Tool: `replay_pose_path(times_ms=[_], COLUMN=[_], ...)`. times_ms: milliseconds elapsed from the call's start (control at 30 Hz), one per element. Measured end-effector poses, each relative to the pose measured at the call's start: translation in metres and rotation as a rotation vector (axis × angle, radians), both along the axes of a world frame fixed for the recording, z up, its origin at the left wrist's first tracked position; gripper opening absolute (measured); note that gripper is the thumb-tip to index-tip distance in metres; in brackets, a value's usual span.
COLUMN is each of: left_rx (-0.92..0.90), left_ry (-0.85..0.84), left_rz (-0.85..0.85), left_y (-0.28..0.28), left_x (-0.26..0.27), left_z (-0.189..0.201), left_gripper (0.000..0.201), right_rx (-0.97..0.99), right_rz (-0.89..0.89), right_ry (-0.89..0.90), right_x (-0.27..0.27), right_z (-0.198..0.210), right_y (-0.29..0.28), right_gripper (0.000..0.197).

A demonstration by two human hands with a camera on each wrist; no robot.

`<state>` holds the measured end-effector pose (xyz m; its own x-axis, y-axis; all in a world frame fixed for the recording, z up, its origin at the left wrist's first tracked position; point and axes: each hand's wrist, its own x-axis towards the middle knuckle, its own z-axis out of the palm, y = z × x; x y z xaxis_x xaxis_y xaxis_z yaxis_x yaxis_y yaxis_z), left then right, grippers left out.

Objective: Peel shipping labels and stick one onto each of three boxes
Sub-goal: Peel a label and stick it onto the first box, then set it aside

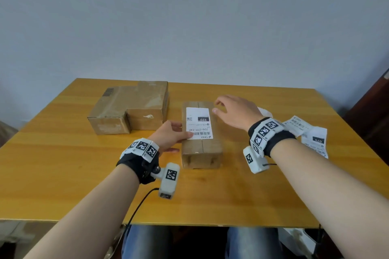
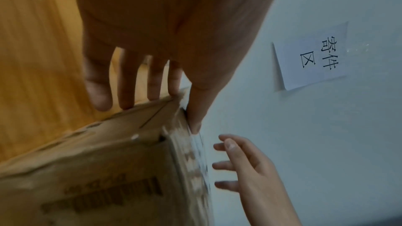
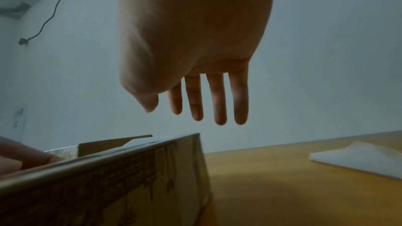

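Note:
A narrow cardboard box (image 1: pixel 202 149) lies at the table's middle with a white shipping label (image 1: pixel 199 123) stuck on its top. My left hand (image 1: pixel 168 135) is at the box's left side: its thumb presses the label's near left corner, and its straight fingers (image 2: pixel 128 82) touch the side wall of the box (image 2: pixel 97 169). My right hand (image 1: pixel 233 111) hovers just above the far right part of the box (image 3: pixel 108 186) with fingers (image 3: pixel 217 97) spread, holding nothing. Two more brown boxes, a flat one (image 1: pixel 109 111) and a taller one (image 1: pixel 147 103), stand together at the back left with no white label showing.
A strip of printed labels (image 1: pixel 305 132) lies crumpled at the table's right edge. A white sheet (image 3: pixel 359 159) lies on the wooden table (image 1: pixel 63 174) beyond my right wrist. A paper sign (image 2: pixel 313 56) hangs on the wall behind.

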<state>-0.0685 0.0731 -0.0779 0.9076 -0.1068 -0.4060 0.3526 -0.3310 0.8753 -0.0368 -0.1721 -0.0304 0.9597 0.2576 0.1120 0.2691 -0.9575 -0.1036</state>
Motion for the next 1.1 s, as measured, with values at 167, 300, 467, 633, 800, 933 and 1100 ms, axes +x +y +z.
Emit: replay_pose_path(times_ms=[167, 300, 467, 633, 800, 933, 1100], left_rx=[-0.056, -0.050, -0.022, 0.031, 0.030, -0.014, -0.035], left_ry=[0.045, 0.058, 0.055, 0.061, 0.100, 0.137, 0.147], left_rz=[-0.087, -0.093, -0.097, -0.100, -0.107, -0.113, -0.104], left_y=[-0.009, -0.013, -0.014, -0.015, -0.014, -0.011, -0.009], left_x=[-0.008, -0.012, -0.014, -0.012, -0.009, -0.009, -0.009], left_z=[0.001, 0.001, 0.001, 0.001, 0.005, 0.006, 0.002], left_gripper=[0.047, 0.044, 0.043, 0.047, 0.050, 0.051, 0.052], right_rx=[0.031, -0.027, -0.020, -0.025, -0.085, -0.057, -0.073], right_rz=[0.018, -0.047, -0.128, -0.172, -0.261, -0.280, -0.284], right_ry=[0.043, 0.080, 0.091, 0.070, 0.045, 0.076, 0.036], right_x=[0.006, 0.005, 0.003, 0.003, 0.003, 0.009, 0.014], right_z=[-0.016, -0.030, -0.045, -0.051, -0.052, -0.054, -0.053], right_y=[0.025, 0.044, 0.045, 0.048, 0.050, 0.049, 0.048], right_gripper=[0.052, 0.065, 0.077, 0.080, 0.082, 0.081, 0.075])
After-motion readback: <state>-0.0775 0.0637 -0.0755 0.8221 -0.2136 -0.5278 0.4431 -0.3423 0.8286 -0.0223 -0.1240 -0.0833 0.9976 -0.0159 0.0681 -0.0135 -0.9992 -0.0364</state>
